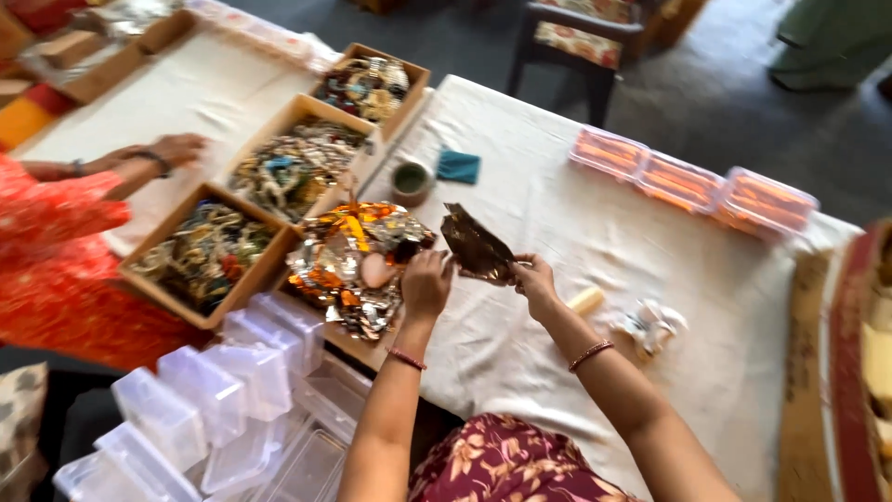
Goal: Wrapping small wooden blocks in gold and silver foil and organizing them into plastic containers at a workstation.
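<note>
**Both hands hold a dark foil piece over the counter**

The fingers of the right hand pinch the right edge of a dark, shiny foil piece; the left hand has its fingers curled against the piece's near left edge. The piece hangs above the cloth-covered counter, just right of a tray of crumpled metallic foil. Left of that sit wooden boxes of mixed trinkets. Near left, clear plastic boxes cluster. Far right, orange-filled clear cases line the edge. Another person's hand rests far left.
</note>
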